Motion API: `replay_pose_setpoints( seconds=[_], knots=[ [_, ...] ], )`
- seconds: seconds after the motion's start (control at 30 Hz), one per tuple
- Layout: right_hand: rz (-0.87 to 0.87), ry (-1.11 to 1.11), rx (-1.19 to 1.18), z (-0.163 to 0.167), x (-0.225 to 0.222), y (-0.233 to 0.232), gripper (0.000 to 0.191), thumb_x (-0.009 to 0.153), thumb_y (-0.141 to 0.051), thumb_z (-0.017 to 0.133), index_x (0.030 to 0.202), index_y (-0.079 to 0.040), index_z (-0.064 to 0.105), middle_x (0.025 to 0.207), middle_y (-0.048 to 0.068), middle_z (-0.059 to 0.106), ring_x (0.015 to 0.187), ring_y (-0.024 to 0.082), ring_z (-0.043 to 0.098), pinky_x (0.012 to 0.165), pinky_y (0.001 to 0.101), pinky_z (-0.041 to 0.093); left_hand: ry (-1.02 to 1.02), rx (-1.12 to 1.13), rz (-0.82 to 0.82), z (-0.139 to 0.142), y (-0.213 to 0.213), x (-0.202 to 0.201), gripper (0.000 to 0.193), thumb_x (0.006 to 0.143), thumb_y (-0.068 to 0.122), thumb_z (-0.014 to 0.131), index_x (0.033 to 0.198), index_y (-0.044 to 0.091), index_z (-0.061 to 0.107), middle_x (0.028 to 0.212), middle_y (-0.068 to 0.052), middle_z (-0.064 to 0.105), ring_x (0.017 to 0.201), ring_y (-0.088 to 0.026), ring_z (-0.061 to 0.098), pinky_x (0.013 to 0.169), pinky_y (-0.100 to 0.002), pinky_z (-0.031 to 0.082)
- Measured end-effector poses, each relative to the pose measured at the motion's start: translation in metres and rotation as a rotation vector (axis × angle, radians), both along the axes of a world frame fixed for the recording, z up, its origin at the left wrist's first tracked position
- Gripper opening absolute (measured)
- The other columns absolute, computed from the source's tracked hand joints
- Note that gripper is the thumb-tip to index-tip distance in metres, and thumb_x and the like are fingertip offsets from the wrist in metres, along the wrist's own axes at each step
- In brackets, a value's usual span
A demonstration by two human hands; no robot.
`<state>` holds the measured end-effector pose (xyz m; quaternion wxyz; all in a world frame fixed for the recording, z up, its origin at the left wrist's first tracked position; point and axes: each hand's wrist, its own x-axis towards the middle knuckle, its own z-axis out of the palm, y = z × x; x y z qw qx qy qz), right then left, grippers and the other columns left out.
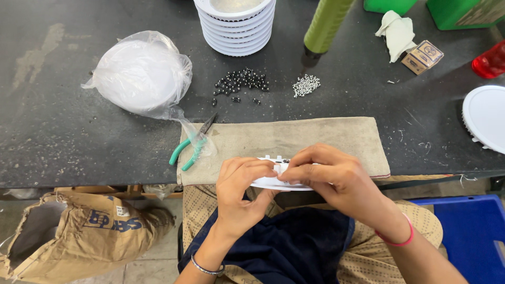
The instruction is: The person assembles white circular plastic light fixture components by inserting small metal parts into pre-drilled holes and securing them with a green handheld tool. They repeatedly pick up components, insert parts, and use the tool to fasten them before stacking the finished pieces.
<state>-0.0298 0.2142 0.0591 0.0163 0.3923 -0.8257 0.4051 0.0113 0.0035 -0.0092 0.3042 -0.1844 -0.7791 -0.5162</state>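
Both my hands hold a white round plastic housing (273, 182) at the table's front edge, over a beige cloth mat (294, 139). My left hand (242, 192) grips its left side from below. On the right, my right hand (331, 176) pinches the top of the rim with fingertips by a small dark part. Most of the housing is hidden by my fingers.
On the dark table (63, 137) lie green-handled pliers (190, 143), a plastic bag of white discs (139, 73), a stack of white housings (236, 23), black beads (241, 81), silver screws (305, 84), a green tool (323, 29), a white disc (486, 118). A brown sack (79, 234) and blue bin (471, 231) stand below.
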Motion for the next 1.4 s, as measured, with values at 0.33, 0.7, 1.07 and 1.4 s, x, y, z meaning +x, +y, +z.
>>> replay_pose_setpoints(
  seconds=[0.33, 0.7, 1.07, 1.4],
  knots=[
    [-0.515, 0.223, -0.465, 0.03, -0.025, 0.005, 0.047, 0.1, -0.006, 0.084, 0.136, -0.001, 0.053, 0.123, 0.006, 0.059, 0.102, 0.012, 0.061, 0.094, 0.0248, 0.055, 0.051, -0.038, 0.028, 0.002, 0.0, -0.006, 0.033, 0.069, 0.006, 0.086, 0.097, 0.013, 0.069, 0.105, -0.002, 0.075, 0.1, -0.023, 0.069, 0.09, -0.036, 0.047],
    [-0.235, -0.192, -0.805, 0.054, -0.081, -0.058, 0.015, 0.098, -0.002, 0.071, 0.106, -0.001, 0.059, 0.089, 0.003, 0.063, 0.078, 0.015, 0.066, 0.075, 0.0291, 0.055, 0.02, -0.054, 0.059, 0.009, 0.003, -0.009, 0.034, 0.068, 0.007, 0.085, 0.099, 0.015, 0.073, 0.105, -0.001, 0.074, 0.1, -0.023, 0.067, 0.09, -0.037, 0.047],
    [-0.317, -0.036, -0.768, 0.107, 0.0, -0.03, 0.018, 0.11, -0.01, 0.069, 0.104, -0.004, 0.053, 0.081, 0.007, 0.051, 0.062, 0.015, 0.048, 0.062, 0.0294, 0.045, 0.038, -0.093, 0.04, 0.01, 0.007, -0.008, 0.032, 0.072, 0.008, 0.085, 0.1, 0.017, 0.073, 0.105, 0.0, 0.073, 0.101, -0.023, 0.067, 0.089, -0.037, 0.045],
    [-0.052, -0.184, -1.038, 0.076, 0.007, -0.04, 0.027, 0.108, -0.022, 0.059, 0.094, -0.006, 0.042, 0.058, 0.002, 0.042, 0.043, 0.01, 0.038, 0.046, 0.0285, 0.041, 0.019, -0.102, 0.044, 0.015, 0.009, -0.009, 0.03, 0.073, 0.01, 0.085, 0.1, 0.018, 0.073, 0.106, 0.001, 0.073, 0.1, -0.022, 0.067, 0.089, -0.036, 0.046]
  ],
)
